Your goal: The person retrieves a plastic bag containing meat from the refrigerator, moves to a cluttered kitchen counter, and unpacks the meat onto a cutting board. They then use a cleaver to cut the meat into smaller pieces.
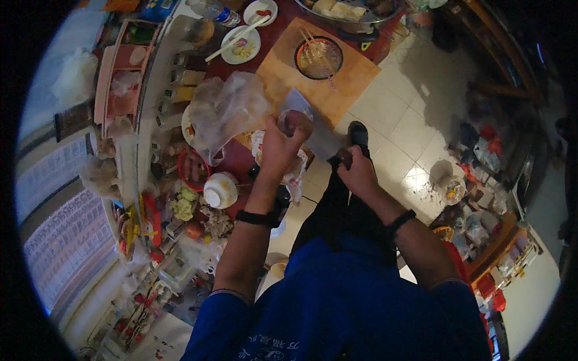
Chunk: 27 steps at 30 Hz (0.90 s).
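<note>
My left hand (281,146) holds a round, reddish-brown piece of food (295,122), perhaps meat or an onion, against the broad blade. The handle of a cleaver (321,131) is in my right hand (359,171), its wide steel blade pointing up and left over the near edge of a wooden cutting board (356,85). On the board stands a dark-rimmed bowl (318,58) of pale, mixed food with chopsticks (311,38) in it. A crumpled clear plastic bag (230,108) lies left of my left hand.
White plates (248,52) of food stand beyond the bag, and a metal pan (352,18) at the far edge. Left are a red basket (180,173), a white bowl (220,190), cabbage leaves (184,205) and jars (184,94). A stool-like wooden piece and clutter cover the floor at right.
</note>
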{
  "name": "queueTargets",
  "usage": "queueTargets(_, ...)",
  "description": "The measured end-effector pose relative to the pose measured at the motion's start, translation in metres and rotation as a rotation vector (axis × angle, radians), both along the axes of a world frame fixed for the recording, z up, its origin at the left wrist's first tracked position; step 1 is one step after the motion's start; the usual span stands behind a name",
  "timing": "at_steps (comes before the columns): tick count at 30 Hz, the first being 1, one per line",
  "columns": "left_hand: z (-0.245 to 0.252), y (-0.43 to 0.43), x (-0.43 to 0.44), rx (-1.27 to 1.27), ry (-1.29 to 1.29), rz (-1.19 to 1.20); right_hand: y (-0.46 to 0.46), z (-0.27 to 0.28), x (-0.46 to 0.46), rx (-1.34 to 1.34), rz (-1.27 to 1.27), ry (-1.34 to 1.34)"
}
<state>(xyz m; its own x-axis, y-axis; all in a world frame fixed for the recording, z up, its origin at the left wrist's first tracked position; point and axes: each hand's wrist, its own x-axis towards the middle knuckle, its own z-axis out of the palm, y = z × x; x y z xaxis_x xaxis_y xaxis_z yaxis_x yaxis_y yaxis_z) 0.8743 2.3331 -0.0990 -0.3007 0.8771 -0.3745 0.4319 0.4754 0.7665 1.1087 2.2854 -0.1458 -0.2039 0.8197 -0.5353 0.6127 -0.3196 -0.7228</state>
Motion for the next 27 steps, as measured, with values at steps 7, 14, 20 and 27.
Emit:
queueTargets(7, 0.039, -0.003, 0.006, 0.073, 0.072, 0.087, 0.051, -0.017, -0.058, 0.164, 0.004, 0.162)
queueTargets(14, 0.058, -0.002, 0.023, 0.196, -0.095, 0.142, 0.064, 0.06, -0.045, 0.006, -0.189, 0.515)
queueTargets(20, 0.074, -0.013, 0.047, 0.278, -0.317, 0.043, 0.08, 0.105, -0.047, -0.049, -0.21, 0.652)
queueTargets(27, 0.066, -0.015, 0.043, 0.143, -0.409, 0.138, 0.08, 0.106, -0.033, -0.255, -0.367, 0.898)
